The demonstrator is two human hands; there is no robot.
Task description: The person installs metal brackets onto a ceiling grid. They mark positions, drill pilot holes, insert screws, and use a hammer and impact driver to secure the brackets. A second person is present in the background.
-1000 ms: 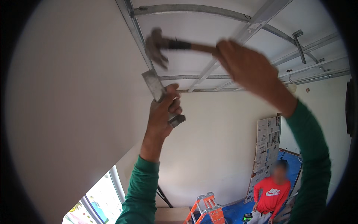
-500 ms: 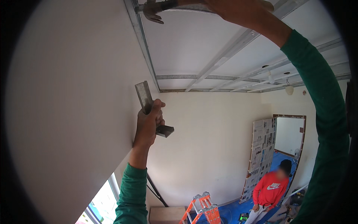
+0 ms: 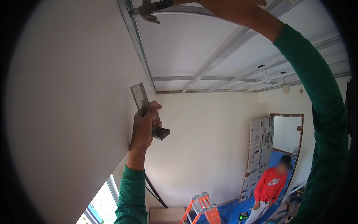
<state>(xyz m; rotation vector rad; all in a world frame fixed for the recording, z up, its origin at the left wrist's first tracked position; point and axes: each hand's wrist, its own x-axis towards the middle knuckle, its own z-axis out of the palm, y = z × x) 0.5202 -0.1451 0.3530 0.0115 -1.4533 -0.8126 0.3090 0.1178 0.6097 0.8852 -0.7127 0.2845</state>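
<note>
My left hand (image 3: pixel 143 127) is raised beside the white wall (image 3: pixel 74 112), closed around a short piece of metal channel (image 3: pixel 140 96). One end of the channel sticks up above my fingers, and a darker end points out to the right below them. Overhead, my right hand (image 3: pixel 231 10) reaches across from the right, partly cut off by the top edge. It grips a claw hammer (image 3: pixel 150 12), whose head is up at the metal ceiling frame (image 3: pixel 140 48), near where a cross channel meets the wall track. Whether the hammer head touches the frame, I cannot tell.
Metal channels (image 3: pixel 220 56) cross the ceiling, with bulbs hanging farther off. Below stand an orange stepladder (image 3: pixel 212 214) and a paper-covered door panel (image 3: pixel 257 153). A person in a red sweatshirt (image 3: pixel 269 184) is by the doorway. A window (image 3: pixel 102 203) is at lower left.
The view has shifted slightly, so most things sit a little farther left. Both hands keep their holds. The person in red has lowered an arm.
</note>
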